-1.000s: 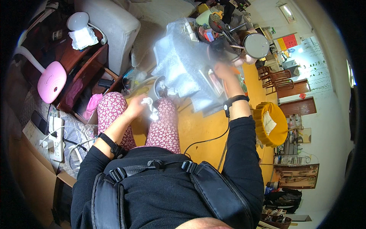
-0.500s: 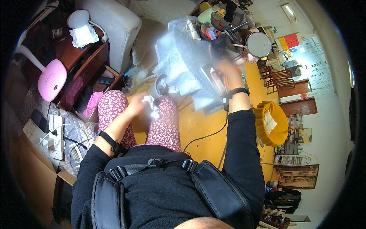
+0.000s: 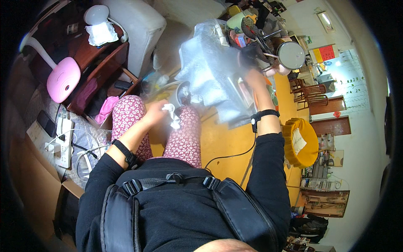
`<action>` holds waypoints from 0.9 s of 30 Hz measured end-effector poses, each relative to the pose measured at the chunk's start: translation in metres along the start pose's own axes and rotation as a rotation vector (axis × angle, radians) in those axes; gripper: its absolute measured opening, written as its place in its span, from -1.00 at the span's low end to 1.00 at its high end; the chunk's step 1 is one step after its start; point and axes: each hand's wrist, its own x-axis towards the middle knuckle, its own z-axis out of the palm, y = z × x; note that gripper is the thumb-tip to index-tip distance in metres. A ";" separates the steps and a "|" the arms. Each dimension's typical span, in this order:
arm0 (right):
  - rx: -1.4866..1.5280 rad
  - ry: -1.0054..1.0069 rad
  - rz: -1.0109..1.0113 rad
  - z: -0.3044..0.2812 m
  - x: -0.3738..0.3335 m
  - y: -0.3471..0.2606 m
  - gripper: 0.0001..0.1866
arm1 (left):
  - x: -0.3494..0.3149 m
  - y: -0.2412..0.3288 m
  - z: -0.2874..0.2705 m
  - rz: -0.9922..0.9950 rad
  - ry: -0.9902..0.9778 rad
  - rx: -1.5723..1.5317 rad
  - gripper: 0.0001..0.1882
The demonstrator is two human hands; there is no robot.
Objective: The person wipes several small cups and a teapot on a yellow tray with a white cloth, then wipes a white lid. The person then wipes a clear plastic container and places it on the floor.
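Crumpled white tissue (image 3: 172,116) hangs from the closed fingers of my left hand (image 3: 156,112), just above my thighs in patterned trousers. Beyond my knees a grey bin (image 3: 181,93) stands with white crumpled scraps in and beside it. My right hand (image 3: 255,80) reaches forward over the right side of a sheet of clear bubble wrap (image 3: 205,67). A blurred dark thing (image 3: 250,57) lies at its fingertips, and haze hides whether the fingers grip it. Just left of that hand is a pale flat box with a pink item (image 3: 243,89).
A pink lamp-like device (image 3: 64,80) and an open wooden drawer (image 3: 130,80) are on the left, near a white power strip (image 3: 64,143). A yellow fabric-covered stool (image 3: 308,145) stands right of my right arm. A black cable (image 3: 231,156) crosses the yellow floor.
The whole view has shifted slightly, so the surroundings sit lower and further right. Both hands keep nearly the same places, the left with the tissue.
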 end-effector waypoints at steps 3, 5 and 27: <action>0.093 0.119 -0.035 -0.008 -0.016 -0.006 -0.82 | 0.000 0.002 0.000 -0.007 0.006 0.016 -0.75; 0.167 0.199 -0.065 -0.011 -0.023 -0.007 -0.85 | 0.000 0.002 0.000 -0.021 -0.001 0.003 -0.75; 0.806 -0.490 -0.738 -0.050 -0.327 -0.136 -0.85 | 0.006 -0.021 0.005 0.012 -0.030 0.168 -0.66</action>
